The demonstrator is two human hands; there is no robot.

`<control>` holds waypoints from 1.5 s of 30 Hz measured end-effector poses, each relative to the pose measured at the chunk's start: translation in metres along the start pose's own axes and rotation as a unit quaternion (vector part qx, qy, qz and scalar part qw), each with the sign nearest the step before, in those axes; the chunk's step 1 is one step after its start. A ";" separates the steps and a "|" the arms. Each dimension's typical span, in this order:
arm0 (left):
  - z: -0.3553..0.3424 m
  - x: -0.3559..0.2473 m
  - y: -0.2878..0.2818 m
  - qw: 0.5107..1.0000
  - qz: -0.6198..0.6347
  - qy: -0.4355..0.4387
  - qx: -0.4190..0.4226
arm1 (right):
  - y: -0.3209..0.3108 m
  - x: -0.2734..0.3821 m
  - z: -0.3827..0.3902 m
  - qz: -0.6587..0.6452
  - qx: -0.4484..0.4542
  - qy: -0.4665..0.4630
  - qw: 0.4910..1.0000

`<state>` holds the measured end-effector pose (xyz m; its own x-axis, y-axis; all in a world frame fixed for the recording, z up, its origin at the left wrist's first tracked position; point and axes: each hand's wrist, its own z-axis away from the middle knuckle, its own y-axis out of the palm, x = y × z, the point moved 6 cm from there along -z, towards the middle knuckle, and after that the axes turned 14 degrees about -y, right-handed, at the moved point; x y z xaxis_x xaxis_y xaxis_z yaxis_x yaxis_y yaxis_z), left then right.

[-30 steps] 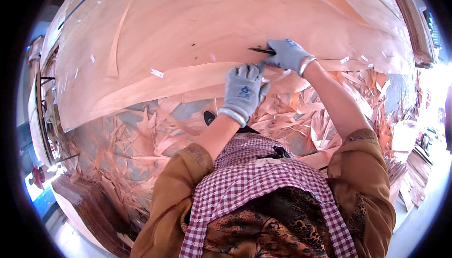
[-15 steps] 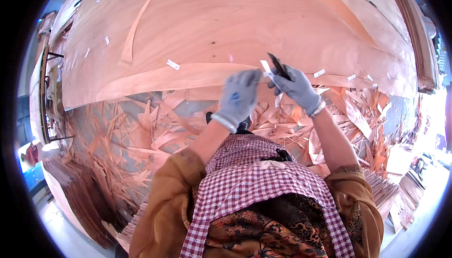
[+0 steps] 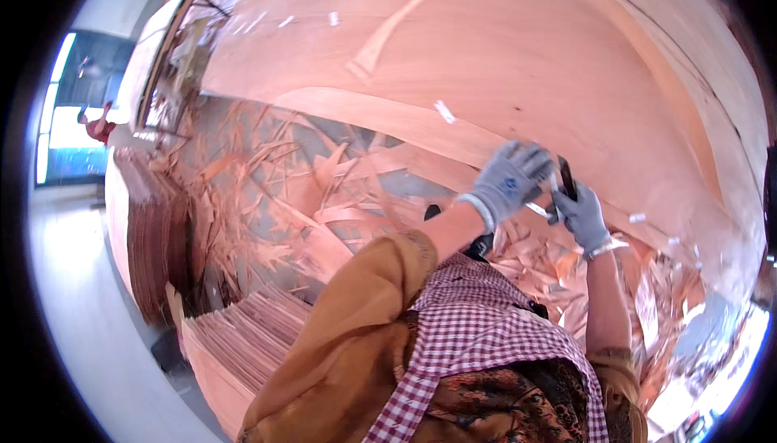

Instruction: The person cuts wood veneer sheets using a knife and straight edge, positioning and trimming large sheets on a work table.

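My right hand (image 3: 581,215), in a grey glove, is closed around a dark blade-like tool (image 3: 566,174) held upright, with a narrow white strip (image 3: 553,180) beside it. My left hand (image 3: 508,182), gloved too, has its fingers bent close to that strip; whether they grip it is unclear. Both hands are at the near edge of a broad, pale pinkish wood veneer sheet (image 3: 607,79), which has small white tape pieces (image 3: 445,112) stuck on it and a long lighter sliver across the upper part.
Torn veneer scraps (image 3: 324,233) cover the grey floor below the sheet. Thick stacks of veneer (image 3: 154,224) and a nearer stack (image 3: 239,330) stand at the left. A co-worker in red (image 3: 99,127) is at the far left, by a bright window.
The view has swung left, bringing in more of the left-side stacks and the co-worker. My right hand has raised the tool upright with the white strip; my left fingers have moved close to it.
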<state>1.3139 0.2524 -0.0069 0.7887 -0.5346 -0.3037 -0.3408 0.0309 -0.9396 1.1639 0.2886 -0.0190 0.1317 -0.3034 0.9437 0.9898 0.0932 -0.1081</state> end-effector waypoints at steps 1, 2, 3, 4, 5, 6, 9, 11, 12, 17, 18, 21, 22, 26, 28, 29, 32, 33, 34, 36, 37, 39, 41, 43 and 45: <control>0.001 -0.003 0.003 1.000 -0.021 0.012 0.003 | 0.010 0.003 0.004 -0.034 0.027 -0.029 0.999; 0.001 -0.004 0.003 0.999 -0.039 0.007 -0.012 | 0.018 0.006 0.009 -0.050 0.033 -0.027 0.998; 0.001 -0.004 0.004 0.998 -0.051 0.010 -0.019 | 0.023 0.007 0.011 -0.059 0.028 -0.004 0.998; 0.001 -0.005 0.007 0.997 -0.073 0.013 -0.005 | 0.034 0.013 0.016 -0.037 0.056 -0.022 0.998; 0.002 -0.003 0.007 0.998 -0.058 0.010 0.008 | 0.042 0.019 0.020 -0.033 0.080 -0.011 0.996; 0.004 0.001 0.000 1.000 0.002 0.021 -0.004 | 0.053 0.026 0.022 -0.049 0.118 -0.007 0.992; 0.016 0.030 -0.030 0.990 0.136 0.033 -0.025 | 0.077 0.060 0.005 0.017 0.098 -0.122 0.988; 0.040 0.081 -0.056 0.991 0.125 0.004 -0.041 | 0.102 0.072 -0.009 0.019 0.123 -0.079 0.989; 0.055 0.112 -0.071 0.991 0.123 -0.007 -0.055 | 0.118 0.079 -0.017 0.028 0.130 -0.057 0.990; 0.149 0.308 -0.148 0.956 -0.002 -0.231 -0.180 | 0.244 0.114 -0.073 0.069 0.152 -0.073 0.983; 0.164 0.340 -0.162 0.939 -0.019 -0.270 -0.214 | 0.276 0.123 -0.088 0.075 0.169 -0.095 0.978; 0.191 0.403 -0.183 0.923 -0.067 -0.303 -0.226 | 0.370 0.138 -0.140 0.115 0.237 -0.069 0.962; 0.190 0.415 -0.184 0.925 -0.074 -0.298 -0.224 | 0.403 0.142 -0.159 0.110 0.258 -0.074 0.957; 0.191 0.447 -0.181 0.933 -0.082 -0.286 -0.203 | 0.504 0.154 -0.219 0.027 0.287 -0.113 0.951; 0.192 0.454 -0.177 0.937 -0.065 -0.286 -0.190 | 0.522 0.149 -0.238 0.114 0.271 -0.095 0.951; 0.193 0.456 -0.176 0.938 -0.050 -0.289 -0.184 | 0.525 0.147 -0.244 0.152 0.264 -0.095 0.948; 0.192 0.460 -0.184 0.938 -0.020 -0.282 -0.202 | 0.527 0.142 -0.250 0.170 0.233 -0.059 0.956; 0.190 0.461 -0.188 0.939 -0.027 -0.271 -0.211 | 0.527 0.146 -0.249 0.151 0.234 -0.081 0.957; 0.186 0.464 -0.192 0.940 -0.033 -0.269 -0.208 | 0.529 0.146 -0.249 0.142 0.242 -0.080 0.957; 0.177 0.467 -0.196 0.956 -0.044 -0.230 -0.176 | 0.526 0.148 -0.246 0.163 0.237 -0.083 0.954; 0.173 0.470 -0.196 0.963 -0.051 -0.218 -0.152 | 0.525 0.148 -0.245 0.191 0.236 -0.093 0.948; 0.169 0.476 -0.190 0.972 -0.071 -0.209 -0.075 | 0.518 0.143 -0.237 0.209 0.238 -0.082 0.945; 0.169 0.479 -0.192 0.971 -0.090 -0.198 -0.097 | 0.507 0.132 -0.224 0.187 0.242 -0.036 0.951; 0.167 0.481 -0.182 0.969 -0.133 -0.199 -0.055 | 0.507 0.127 -0.210 0.195 0.269 -0.084 0.939; 0.166 0.478 -0.179 0.973 -0.117 -0.188 -0.068 | 0.508 0.119 -0.186 0.245 0.321 -0.117 0.907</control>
<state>1.8372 0.1318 -0.0099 0.9755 -0.1662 -0.1443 -0.1738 -0.1800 -0.9682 1.6926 0.1236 -0.0197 0.4566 0.1268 0.8806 0.5699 0.7183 -0.3990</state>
